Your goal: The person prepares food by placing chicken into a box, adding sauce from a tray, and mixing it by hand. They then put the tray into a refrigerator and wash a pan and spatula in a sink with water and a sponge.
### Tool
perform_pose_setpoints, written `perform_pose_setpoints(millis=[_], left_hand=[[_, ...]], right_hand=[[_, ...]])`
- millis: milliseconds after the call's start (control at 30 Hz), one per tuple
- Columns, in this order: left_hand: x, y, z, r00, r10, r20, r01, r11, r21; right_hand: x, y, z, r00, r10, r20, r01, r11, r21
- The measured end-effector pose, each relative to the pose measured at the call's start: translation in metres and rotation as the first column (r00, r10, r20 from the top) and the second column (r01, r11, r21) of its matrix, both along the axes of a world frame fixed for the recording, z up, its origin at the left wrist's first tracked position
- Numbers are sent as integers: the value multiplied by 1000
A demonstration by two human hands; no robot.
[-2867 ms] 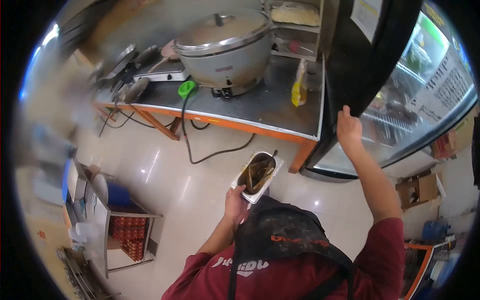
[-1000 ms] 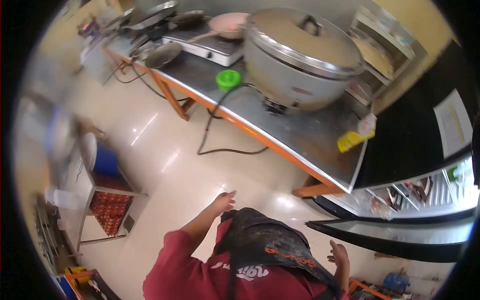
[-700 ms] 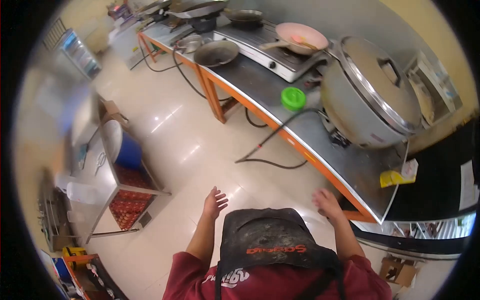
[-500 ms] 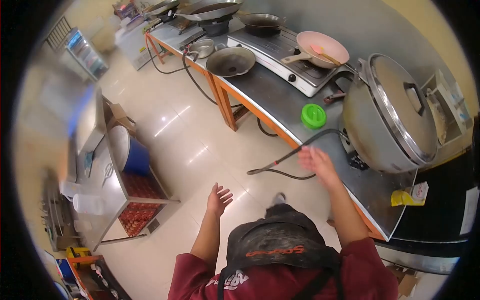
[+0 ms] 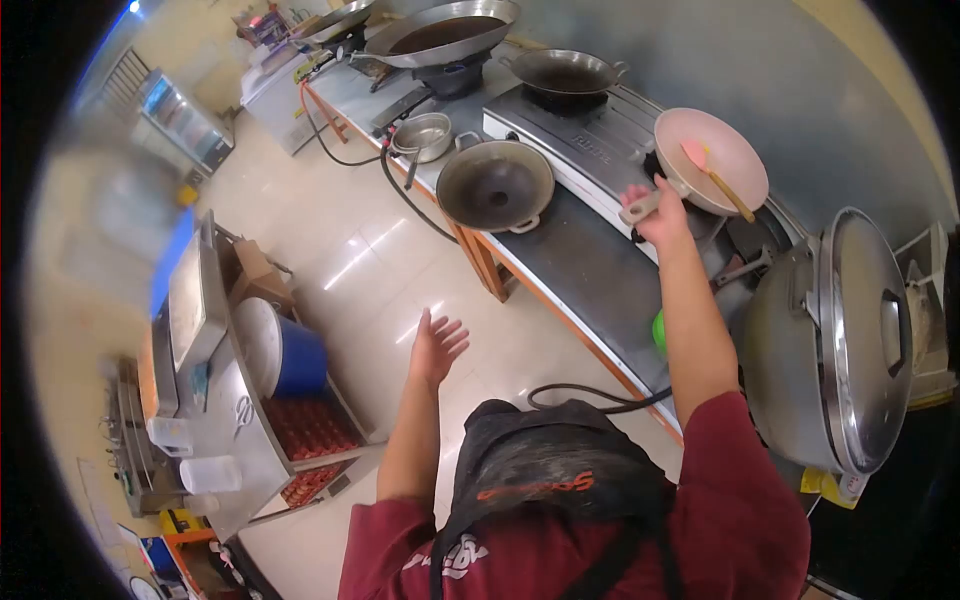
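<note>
Glossy tiled floor (image 5: 340,250) at left, blue bucket (image 5: 300,355) beside steel rack (image 5: 235,420). Over floor, left hand (image 5: 437,345) empty, fingers spread wide. Further right, steel counter (image 5: 590,265); right hand (image 5: 655,212) with fingers closed on handle of pink pan (image 5: 712,160), set on stove (image 5: 580,150). Large cooker (image 5: 840,340) far right.

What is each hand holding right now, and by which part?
The right hand grips the pink pan by its handle, near the end; the left hand is open, holding nothing.
</note>
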State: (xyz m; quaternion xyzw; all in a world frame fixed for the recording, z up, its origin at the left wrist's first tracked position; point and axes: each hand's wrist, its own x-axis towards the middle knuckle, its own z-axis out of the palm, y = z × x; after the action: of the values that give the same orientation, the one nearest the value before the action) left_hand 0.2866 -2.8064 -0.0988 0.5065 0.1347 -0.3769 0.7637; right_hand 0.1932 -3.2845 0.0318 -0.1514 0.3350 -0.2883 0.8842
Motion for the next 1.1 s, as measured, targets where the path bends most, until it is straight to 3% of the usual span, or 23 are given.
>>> perform_pose_setpoints(millis=[133,200,300,500,667,800,900,1100], left_hand=[[108,-75,3,992,-120,-31,120,993,-19],[155,-111,-2,982,-181,-58,182,983,19],[211,-144,-10,951,-310,-27,309,951,-15],[234,-143,5,872,-488,27,488,873,5],[247,-141,13,814,-581,-5,580,812,-59],[259,-148,-16,811,-582,62,581,787,-210],[256,-146,-22,847,-509,156,530,832,-166],[240,-103,32,689,-677,259,691,721,48]], right_hand=[[12,-5,-22,947,-167,-273,93,960,-265],[4,23,11,871,-217,-442,64,940,-335],[-16,22,-5,903,-143,-406,-27,923,-383],[-26,107,17,760,-208,-615,-32,934,-355],[-58,205,33,740,-175,-649,-10,962,-271],[-89,308,46,762,-120,-637,13,985,-170],[-112,382,44,711,-86,-698,-18,990,-140],[-120,499,43,678,-110,-727,185,982,24]])
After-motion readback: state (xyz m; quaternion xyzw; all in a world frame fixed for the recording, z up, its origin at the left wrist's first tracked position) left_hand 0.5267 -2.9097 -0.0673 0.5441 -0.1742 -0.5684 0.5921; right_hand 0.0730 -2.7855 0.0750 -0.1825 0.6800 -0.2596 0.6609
